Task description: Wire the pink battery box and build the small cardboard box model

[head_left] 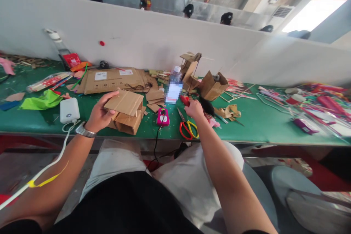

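My left hand grips a flat cardboard panel at its left edge, thumb and fingers on either side. The panel lies over a small open-ended cardboard box standing on the green table. To the right, my right hand is closed around a red object; only its end shows, so its kind is unclear. Just below that hand lie scissors with red and yellow handles. Between my hands sits a magenta power socket block with a black cord.
A clear plastic bottle stands behind a lit phone screen. Cardboard constructions and flat cardboard sheets fill the back. A white power bank with a cable sits left. Colourful craft scraps lie right, near a low partition.
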{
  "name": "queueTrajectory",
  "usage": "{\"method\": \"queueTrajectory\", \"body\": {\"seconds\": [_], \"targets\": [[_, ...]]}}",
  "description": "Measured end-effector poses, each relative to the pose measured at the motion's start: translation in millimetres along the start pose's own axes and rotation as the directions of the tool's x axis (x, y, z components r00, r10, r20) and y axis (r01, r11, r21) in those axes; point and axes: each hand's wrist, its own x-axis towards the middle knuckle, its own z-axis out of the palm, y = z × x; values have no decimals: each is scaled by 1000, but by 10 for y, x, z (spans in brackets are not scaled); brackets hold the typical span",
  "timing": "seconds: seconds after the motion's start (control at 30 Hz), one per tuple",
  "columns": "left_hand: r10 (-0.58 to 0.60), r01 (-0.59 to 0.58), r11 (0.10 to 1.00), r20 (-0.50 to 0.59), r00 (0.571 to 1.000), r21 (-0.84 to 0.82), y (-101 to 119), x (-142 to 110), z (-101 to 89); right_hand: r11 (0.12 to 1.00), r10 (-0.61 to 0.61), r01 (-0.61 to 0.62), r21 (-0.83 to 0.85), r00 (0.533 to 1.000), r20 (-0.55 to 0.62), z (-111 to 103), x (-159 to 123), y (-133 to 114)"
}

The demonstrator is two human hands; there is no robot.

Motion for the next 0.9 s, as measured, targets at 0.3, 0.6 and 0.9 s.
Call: {"method": "queueTrajectory", "body": {"seconds": [0.3,0.6,0.9], "targets": [[-95,106,990,-111,989,95,-195,-61,-27,985,9,-1,174,999,-49,-64,-57,-3],[-199,198,980,-177,964,-21,-312,-102,33,936,14,19,351,996,-91,-137,-148,-90],[-577,394,794,-369,729,-462,-83,-590,368,875,46,32,483,988,-149,-196,-205,-137]]}}
